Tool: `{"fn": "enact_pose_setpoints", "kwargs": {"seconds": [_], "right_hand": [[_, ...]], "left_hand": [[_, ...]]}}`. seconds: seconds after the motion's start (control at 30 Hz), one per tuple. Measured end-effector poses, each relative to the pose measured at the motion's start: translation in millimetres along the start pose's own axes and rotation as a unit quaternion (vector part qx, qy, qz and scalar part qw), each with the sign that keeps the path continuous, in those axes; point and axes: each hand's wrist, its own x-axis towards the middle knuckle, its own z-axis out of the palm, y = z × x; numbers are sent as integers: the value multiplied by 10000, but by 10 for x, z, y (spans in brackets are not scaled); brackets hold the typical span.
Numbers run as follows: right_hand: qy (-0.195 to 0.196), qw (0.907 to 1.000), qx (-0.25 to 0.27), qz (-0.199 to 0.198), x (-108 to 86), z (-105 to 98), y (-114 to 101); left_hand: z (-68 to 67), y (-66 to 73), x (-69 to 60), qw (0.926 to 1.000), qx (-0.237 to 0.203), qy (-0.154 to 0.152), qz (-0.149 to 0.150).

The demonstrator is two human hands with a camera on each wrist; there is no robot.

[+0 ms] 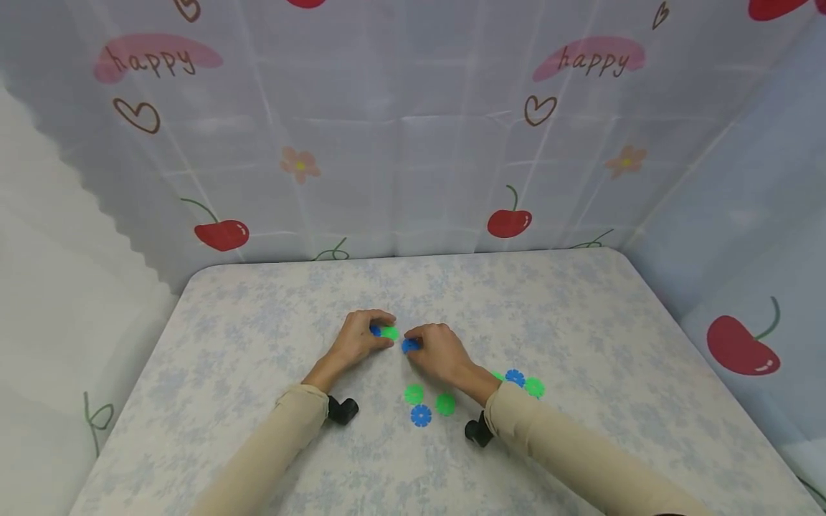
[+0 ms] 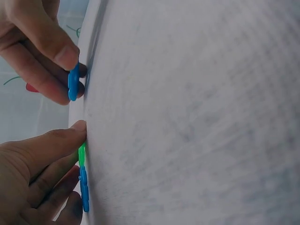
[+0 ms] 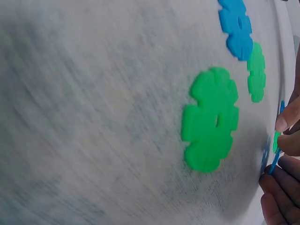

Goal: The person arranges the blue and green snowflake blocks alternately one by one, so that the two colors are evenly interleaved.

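Note:
Near the middle of the table, my left hand (image 1: 355, 338) holds a green notched plastic disc (image 1: 390, 332) and a blue one (image 2: 84, 190) between thumb and fingers. These two discs look joined edge to edge in the left wrist view. Just to the right, my right hand (image 1: 445, 355) pinches another blue notched disc (image 2: 73, 84) between thumb and fingers. A small gap separates that disc from the green one. In the right wrist view my fingers partly cover the held pieces.
Loose on the table (image 1: 258, 308) nearer me lie a green disc (image 1: 414, 394), a blue disc (image 1: 421, 416) and another green disc (image 1: 445, 404). More discs, including a blue one (image 1: 515, 377), lie beside my right forearm, partly hidden. A printed curtain (image 1: 393, 193) hangs behind the table.

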Motion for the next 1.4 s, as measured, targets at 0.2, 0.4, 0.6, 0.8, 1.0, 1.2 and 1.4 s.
{"fn": "enact_pose_setpoints", "kwargs": {"seconds": [0.2, 0.4, 0.6, 0.8, 1.0, 1.2, 1.4], "right_hand": [[111, 9998, -128, 86, 109, -17, 28], [73, 9997, -145, 163, 164, -15, 38], [44, 9995, -210, 215, 181, 12, 39], [28, 9993, -325, 189, 186, 30, 27], [56, 9992, -374, 161, 195, 45, 23], [57, 9996, -226, 170, 207, 55, 24], [45, 9999, -85, 68, 225, 73, 30]], "left_hand": [[24, 16, 13, 10000, 13, 53, 46], [46, 26, 14, 10000, -6, 36, -4], [46, 41, 0, 10000, -65, -6, -69], [37, 36, -4, 10000, 16, 5, -79], [23, 25, -8, 10000, -36, -29, -7], [11, 12, -2, 10000, -44, -74, 42], [-17, 16, 1, 10000, 11, -60, 6]]}}
